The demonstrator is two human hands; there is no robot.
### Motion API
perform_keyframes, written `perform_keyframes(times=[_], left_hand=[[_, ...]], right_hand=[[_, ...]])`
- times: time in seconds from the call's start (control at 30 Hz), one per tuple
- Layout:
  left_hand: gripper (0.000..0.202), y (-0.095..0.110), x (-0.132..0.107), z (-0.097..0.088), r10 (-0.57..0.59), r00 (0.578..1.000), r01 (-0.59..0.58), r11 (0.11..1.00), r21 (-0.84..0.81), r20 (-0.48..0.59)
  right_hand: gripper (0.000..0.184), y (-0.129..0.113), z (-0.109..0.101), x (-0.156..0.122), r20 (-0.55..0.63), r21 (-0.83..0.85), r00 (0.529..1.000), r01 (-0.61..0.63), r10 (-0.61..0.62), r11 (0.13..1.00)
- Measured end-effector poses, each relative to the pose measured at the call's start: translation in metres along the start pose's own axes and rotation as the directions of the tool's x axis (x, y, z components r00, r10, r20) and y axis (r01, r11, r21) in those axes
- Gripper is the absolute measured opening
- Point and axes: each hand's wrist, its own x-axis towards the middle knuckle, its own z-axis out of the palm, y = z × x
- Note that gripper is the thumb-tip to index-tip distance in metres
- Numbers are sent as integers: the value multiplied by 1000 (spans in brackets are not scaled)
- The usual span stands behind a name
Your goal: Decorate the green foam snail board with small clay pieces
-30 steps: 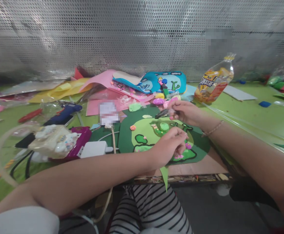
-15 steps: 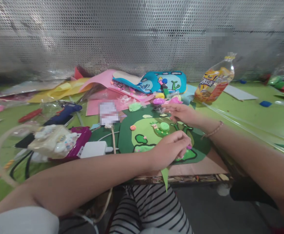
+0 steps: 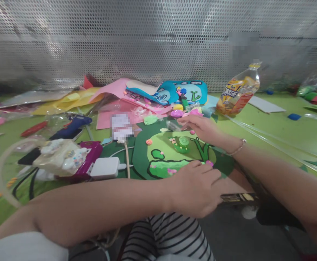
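Note:
A green craft picture [image 3: 142, 159] lies at the table's front edge, with a green snail [image 3: 183, 142], flowers and black-outlined shapes in modelling clay on it. My left hand [image 3: 197, 188] is over the picture's lower right edge, fingers curled down. It covers part of the picture, and its fingertips and anything in them are hidden. Above the picture's upper part is my right hand [image 3: 203, 128]. Its fingers are pinched at a small clear plastic wrapper [image 3: 172, 126]. Just beyond its fingertips sit a purple clay lump [image 3: 177, 114] and a yellow one [image 3: 178, 107].
Behind the picture lie a blue craft picture [image 3: 201, 87] and pink sheets [image 3: 104, 119]. A snack-labelled plastic bottle [image 3: 237, 92] leans at the right. At the left are a glue gun [image 3: 74, 125], a white charger [image 3: 105, 167] and cables. A perforated metal panel [image 3: 147, 43] stands behind.
My left hand has moved down toward the table edge, uncovering more of the picture; the hanging green paper point is now hidden. The clear wrapper at my right fingertips has shifted slightly left.

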Motion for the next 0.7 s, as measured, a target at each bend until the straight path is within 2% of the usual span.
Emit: perform_keyframes(times=[0.13,0.23,0.33,0.5,0.6,0.7], left_hand=[[46,1,-2,2,-181,983,181,983,24,2],[56,1,-3,3,-264,964,264,964,38,17],[63,1,-5,4,-333,943,331,942,55,28],[71,0,-7,10,-401,912,401,916,18,86],[72,0,-7,10,-428,893,436,899,-37,138],[70,-1,-7,8,-428,888,445,892,-76,171]], right_hand=[[35,-5,5,-4,71,178,997,18,-31,984],[35,-13,7,-6,109,288,992,27,-61,957],[35,-26,8,-10,150,328,982,60,-114,943],[43,-45,6,-17,316,309,921,129,-230,942],[49,-50,5,-19,390,247,887,159,-248,956],[56,-50,5,-20,514,213,824,145,-237,966]])
